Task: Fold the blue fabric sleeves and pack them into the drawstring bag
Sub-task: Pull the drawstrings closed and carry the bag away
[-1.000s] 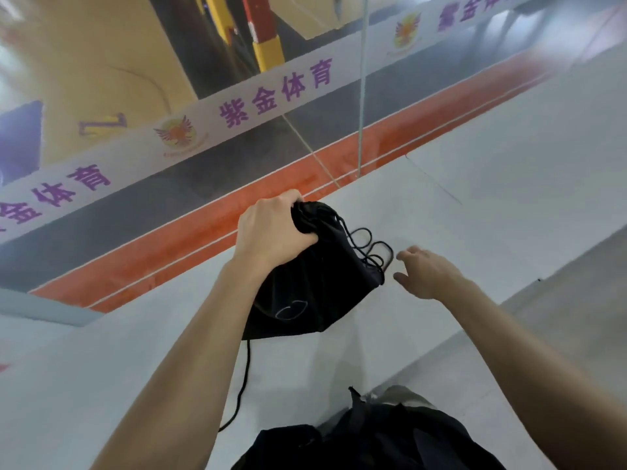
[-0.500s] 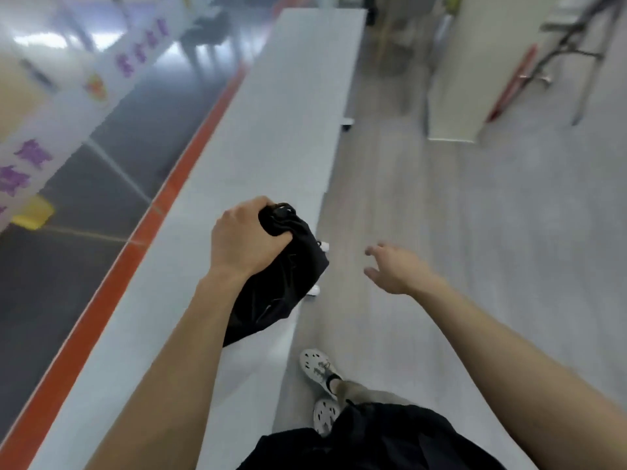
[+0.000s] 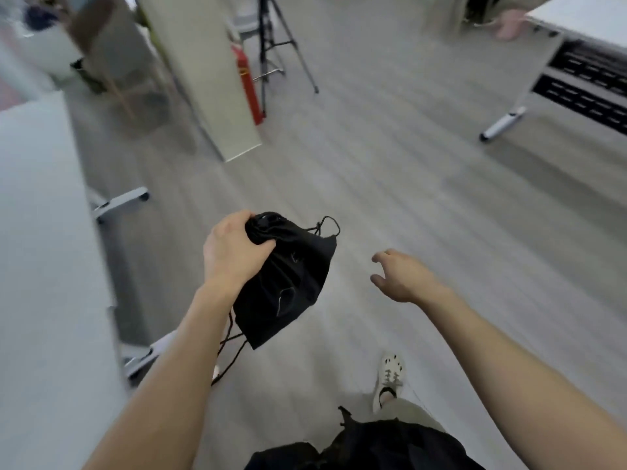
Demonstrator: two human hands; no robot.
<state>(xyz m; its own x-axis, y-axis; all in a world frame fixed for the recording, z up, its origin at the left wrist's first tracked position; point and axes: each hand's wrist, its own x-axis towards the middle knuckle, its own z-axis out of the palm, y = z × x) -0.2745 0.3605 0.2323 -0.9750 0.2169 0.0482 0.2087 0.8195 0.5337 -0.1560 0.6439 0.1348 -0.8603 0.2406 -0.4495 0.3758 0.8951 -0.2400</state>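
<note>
My left hand (image 3: 234, 252) is shut on the gathered top of a black drawstring bag (image 3: 291, 286), which hangs in the air over the floor. Its black cords (image 3: 230, 347) dangle below my wrist, and a loop of cord (image 3: 328, 225) sticks out at the bag's upper right. To the right of the bag, my right hand (image 3: 400, 276) is empty with its fingers apart and slightly curled. No blue fabric sleeves are in view.
A white table (image 3: 44, 259) on wheeled legs runs along the left. Ahead stand a pale panel (image 3: 207, 76), a red fire extinguisher (image 3: 249, 86) and a black tripod (image 3: 278, 45). Another white table (image 3: 583, 25) is at the upper right. My shoe (image 3: 390, 374) is on the grey floor.
The view has swung right, from the long white table and the court banner to the open room. My left hand still holds the bag, now off the table and over the floor.
</note>
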